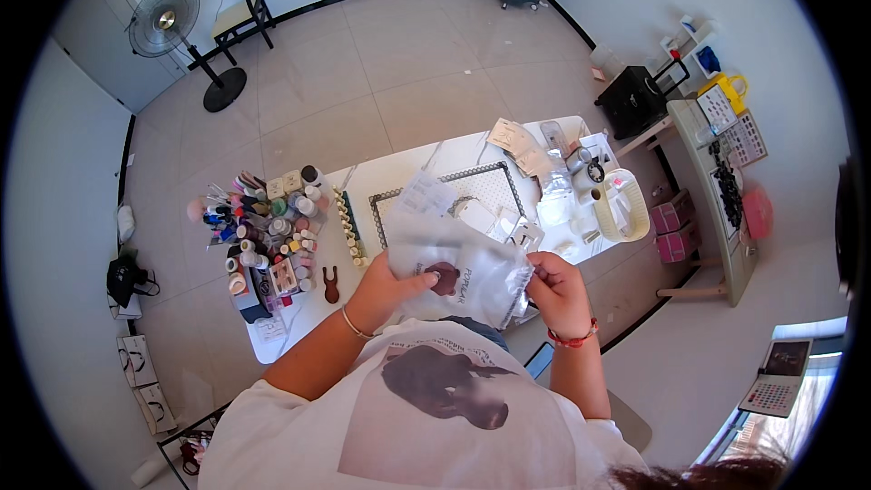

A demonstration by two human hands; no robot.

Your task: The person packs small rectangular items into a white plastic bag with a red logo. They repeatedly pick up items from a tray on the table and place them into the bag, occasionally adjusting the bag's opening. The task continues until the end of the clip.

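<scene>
My left hand grips the left side of a translucent printed plastic bag, thumb lying on its front over a dark red-brown patch. The fingers of my right hand pinch the bag's gathered right edge. The bag is held above the near side of a white marble-patterned table. Behind it, partly covered, lie clear plastic packets and white pieces on a dotted mat with a black lace border. A brown forked wooden-looking piece lies left of my left hand.
Many bottles and jars crowd the table's left end, beside a row of small bottles. At the right stand a cream plastic basket, tins and beige packets. Beyond are a standing fan, a chair and a side table.
</scene>
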